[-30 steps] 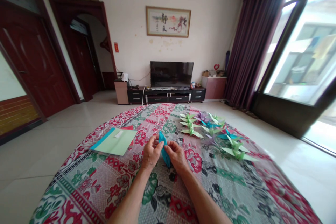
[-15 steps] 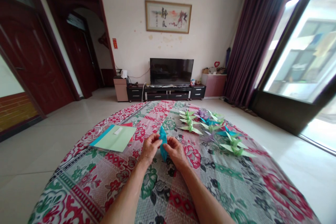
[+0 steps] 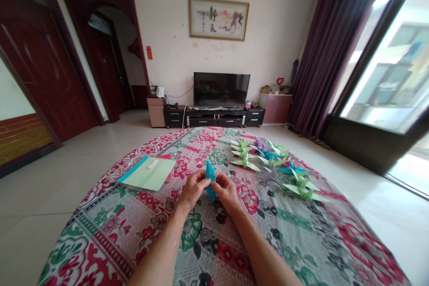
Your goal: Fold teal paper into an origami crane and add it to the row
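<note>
A narrow piece of folded blue paper [image 3: 210,170] stands lengthwise between my two hands, above the middle of the cloth-covered table. My left hand [image 3: 195,189] pinches its left side, thumb towards the paper's centre. On the other side my right hand [image 3: 227,191] grips it with thumb and fingers closed. Both thumbs meet close together over the paper and hide part of its folds. Several folded paper cranes in green, purple and blue stand to the right, among them a green crane [image 3: 245,161].
Flat coloured sheets [image 3: 150,178] lie stacked at the left, light green on top, with a small white slip [image 3: 153,164]. A flowered tablecloth [image 3: 161,250] covers the round table. Beyond it are a television [image 3: 221,89] and a low black cabinet [image 3: 204,120].
My thumbs have drawn closer together on the blue paper, and its lower end shows less. The whole view has shifted slightly; the cranes and sheets stay put.
</note>
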Available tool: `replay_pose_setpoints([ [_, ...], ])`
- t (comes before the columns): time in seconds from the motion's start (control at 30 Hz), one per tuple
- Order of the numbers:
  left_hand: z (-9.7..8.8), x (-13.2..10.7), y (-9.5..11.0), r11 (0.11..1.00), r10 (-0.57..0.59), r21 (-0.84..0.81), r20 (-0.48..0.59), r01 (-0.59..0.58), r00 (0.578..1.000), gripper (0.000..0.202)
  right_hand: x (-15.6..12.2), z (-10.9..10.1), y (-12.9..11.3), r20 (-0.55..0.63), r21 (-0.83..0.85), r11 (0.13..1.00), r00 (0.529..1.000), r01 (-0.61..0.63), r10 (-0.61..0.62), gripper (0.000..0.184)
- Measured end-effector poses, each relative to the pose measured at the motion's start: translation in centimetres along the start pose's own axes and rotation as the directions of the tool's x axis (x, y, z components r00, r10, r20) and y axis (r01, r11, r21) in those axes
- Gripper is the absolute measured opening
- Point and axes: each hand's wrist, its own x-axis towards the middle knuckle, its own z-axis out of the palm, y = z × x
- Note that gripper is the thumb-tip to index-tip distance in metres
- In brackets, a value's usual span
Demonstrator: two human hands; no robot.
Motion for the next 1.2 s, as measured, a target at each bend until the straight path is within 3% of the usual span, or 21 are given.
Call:
replay_pose_setpoints([
  [0.27, 0.4, -0.3, 1.0, 0.998, 0.028, -0.052, 0.024, -0.027, 0.999, 0.034, -0.1, 0.0, -0.4, -0.006, 0.021, 1.000, 1.000, -0.011, 0.011, 0.031],
  [0.4, 0.5, -0.2, 1.0, 0.997, 0.011, -0.077, -0.025, -0.013, 1.000, 0.036, -0.1, 0.0, -0.3, 0.016, 0.034, 0.999, 1.000, -0.020, 0.019, 0.029],
  [0.63, 0.3, 0.0, 0.7, 0.989, 0.018, -0.147, -0.055, -0.026, 0.998, 0.016, 0.1, -0.2, 0.6, 0.004, -0.006, 0.998, 0.998, 0.070, -0.070, 0.032],
  [0.93, 0.0, 0.4, 0.1, 0.990, 0.060, -0.123, -0.045, -0.065, 0.997, 0.016, -0.1, -0.2, 0.3, -0.026, -0.171, 0.969, 0.982, 0.178, -0.185, 0.038],
  [1.2, 0.0, 0.3, 0.1, 0.997, 0.071, -0.008, -0.073, -0.072, 0.995, 0.020, 0.0, -0.5, 0.8, -0.033, -0.193, 0.971, 0.989, 0.138, -0.147, 0.025],
])
